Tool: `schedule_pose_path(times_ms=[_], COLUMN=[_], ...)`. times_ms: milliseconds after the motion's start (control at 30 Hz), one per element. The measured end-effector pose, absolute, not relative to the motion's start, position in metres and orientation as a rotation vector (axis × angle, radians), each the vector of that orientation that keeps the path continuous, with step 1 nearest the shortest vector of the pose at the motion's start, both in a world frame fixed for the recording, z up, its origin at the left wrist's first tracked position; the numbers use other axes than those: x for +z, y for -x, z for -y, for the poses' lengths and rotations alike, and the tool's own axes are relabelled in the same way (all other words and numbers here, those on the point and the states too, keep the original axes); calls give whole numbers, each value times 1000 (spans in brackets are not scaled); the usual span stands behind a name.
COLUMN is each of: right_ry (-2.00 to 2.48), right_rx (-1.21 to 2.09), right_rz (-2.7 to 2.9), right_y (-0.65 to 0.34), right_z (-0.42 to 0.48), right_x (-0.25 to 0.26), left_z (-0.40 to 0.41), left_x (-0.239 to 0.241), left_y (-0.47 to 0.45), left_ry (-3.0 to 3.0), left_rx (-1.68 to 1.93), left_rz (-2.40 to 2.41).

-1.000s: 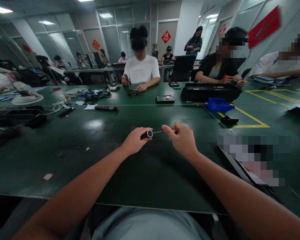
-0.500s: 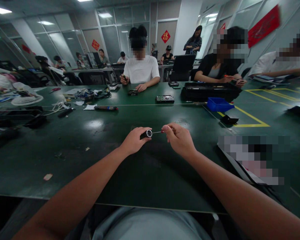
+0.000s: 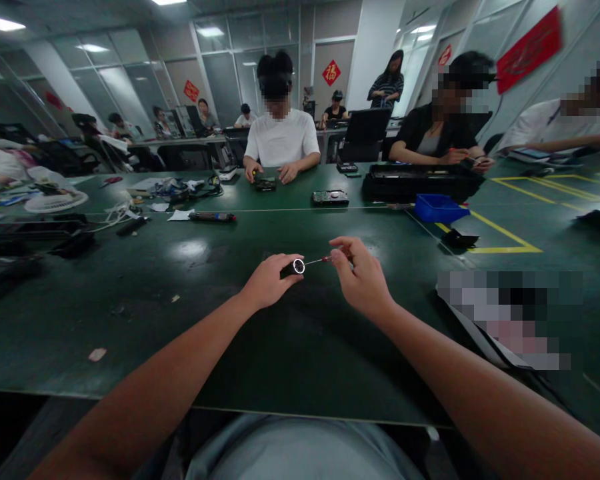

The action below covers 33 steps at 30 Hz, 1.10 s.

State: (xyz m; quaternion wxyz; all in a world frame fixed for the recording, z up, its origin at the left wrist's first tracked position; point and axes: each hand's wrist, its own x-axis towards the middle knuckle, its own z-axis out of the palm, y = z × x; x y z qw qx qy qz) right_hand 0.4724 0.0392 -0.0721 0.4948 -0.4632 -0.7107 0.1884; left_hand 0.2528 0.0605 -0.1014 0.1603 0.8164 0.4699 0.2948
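My left hand is closed round a small black cylinder with a silver ring on its end, held just above the green table. My right hand pinches a thin screwdriver with a reddish handle. Its metal tip points left into the ringed end of the cylinder. Both hands sit at the middle of the table, a short way in front of me.
A blurred flat object lies to my right. Farther off are a blue bin, a black tray, a small black part, a circuit board and cables. Other people sit across the table.
My right hand has lifted slightly and its fingers have shifted on the screwdriver. The person opposite has lowered both hands to the table.
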Motion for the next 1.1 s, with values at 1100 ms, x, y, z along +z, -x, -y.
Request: schedule_pose_path(times_ms=[1100], right_ry=[1074], right_rx=[890], right_rz=[1311], right_y=[-471], right_z=[-69], right_x=[-101], left_z=[-68], left_x=[-98], left_y=[-250], left_ry=[-2489], left_rx=[708], left_rz=[-1303])
